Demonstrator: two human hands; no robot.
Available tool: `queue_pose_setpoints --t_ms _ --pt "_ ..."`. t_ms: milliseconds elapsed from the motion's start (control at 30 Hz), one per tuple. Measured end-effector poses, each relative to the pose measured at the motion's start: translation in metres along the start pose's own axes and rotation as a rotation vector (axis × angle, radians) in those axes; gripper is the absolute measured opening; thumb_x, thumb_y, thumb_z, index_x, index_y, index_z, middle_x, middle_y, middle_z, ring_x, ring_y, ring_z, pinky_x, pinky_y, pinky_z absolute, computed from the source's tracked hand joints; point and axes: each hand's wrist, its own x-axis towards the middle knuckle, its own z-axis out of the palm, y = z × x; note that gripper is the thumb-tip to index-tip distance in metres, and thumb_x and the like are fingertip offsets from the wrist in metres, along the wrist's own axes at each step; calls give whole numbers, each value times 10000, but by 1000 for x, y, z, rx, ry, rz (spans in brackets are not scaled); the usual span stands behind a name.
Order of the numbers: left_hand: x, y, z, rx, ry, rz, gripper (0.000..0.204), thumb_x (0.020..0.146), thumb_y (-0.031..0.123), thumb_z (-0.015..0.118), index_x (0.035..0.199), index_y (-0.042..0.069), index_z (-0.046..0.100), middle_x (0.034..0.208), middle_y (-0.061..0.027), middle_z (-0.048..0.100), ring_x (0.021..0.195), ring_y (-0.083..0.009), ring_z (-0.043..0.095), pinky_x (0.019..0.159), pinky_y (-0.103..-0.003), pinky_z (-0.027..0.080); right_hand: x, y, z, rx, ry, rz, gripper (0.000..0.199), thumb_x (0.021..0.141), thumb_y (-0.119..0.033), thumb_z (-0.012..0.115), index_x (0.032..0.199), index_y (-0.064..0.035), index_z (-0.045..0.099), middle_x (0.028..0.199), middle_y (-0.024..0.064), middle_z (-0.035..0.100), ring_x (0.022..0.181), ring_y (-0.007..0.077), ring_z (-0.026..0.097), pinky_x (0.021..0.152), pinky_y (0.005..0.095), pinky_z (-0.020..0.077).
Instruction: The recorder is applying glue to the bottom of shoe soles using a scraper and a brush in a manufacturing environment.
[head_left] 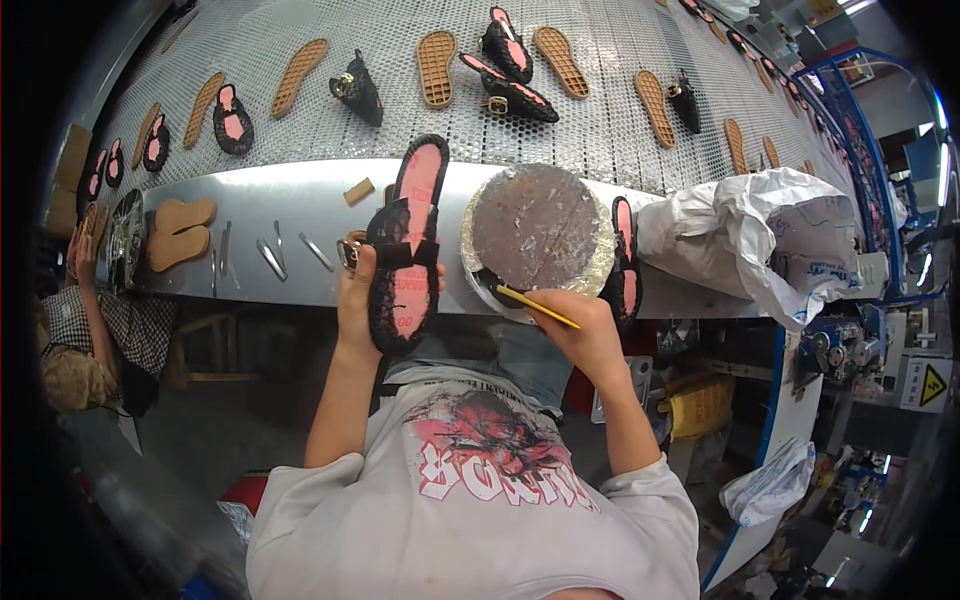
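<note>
My left hand (356,305) is wrapped round a black woven shoe (408,300), held upright with its pink underside facing me. A gold buckle shows by the fingers. In my right hand (582,328) is a yellow-handled brush (542,308). Its dark head rests at the near-left edge of a round tub (606,240), whose rim is crusted with a yellowish coating. A brown disc (540,220) covers most of the tub's top. Beside the tub on the right lies another black shoe (626,265) with a pink underside.
Tan soles (180,235), several metal tools (270,258) and a small tan block (358,191) lie on the metal bench (320,280). A white bag (740,235) stands at right. Beyond, a mesh conveyor (400,130) carries soles and shoes. Another person's hand (82,255) is at far left.
</note>
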Motion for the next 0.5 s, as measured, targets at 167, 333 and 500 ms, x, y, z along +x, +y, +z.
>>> queue_pose_setpoints --t_ms 167,333,500 --pt "-6 -8 -12 -54 63 -24 529 953 434 586 1161 -45 500 977 -224 667 784 -330 710 652 -414 621 10 9 18 -84 11 -125 196 822 -49 722 1014 -16 696 802 109 690 675 205 659 631 292 503" --pt "-3 -7 -17 -50 124 -91 552 939 459 599 1161 -37 509 961 -215 671 774 -322 711 652 -405 620 18 19 12 436 39 417 181 884 -181 708 886 -4 667 667 28 628 528 98 549 465 253 390" --pt "2 -11 -8 -164 137 -317 643 867 552 651 1127 -30 569 941 -175 677 791 -292 705 701 -410 614 26 7 3 991 60 652 242 891 -189 705 943 36 632 857 82 659 609 103 592 515 231 464"
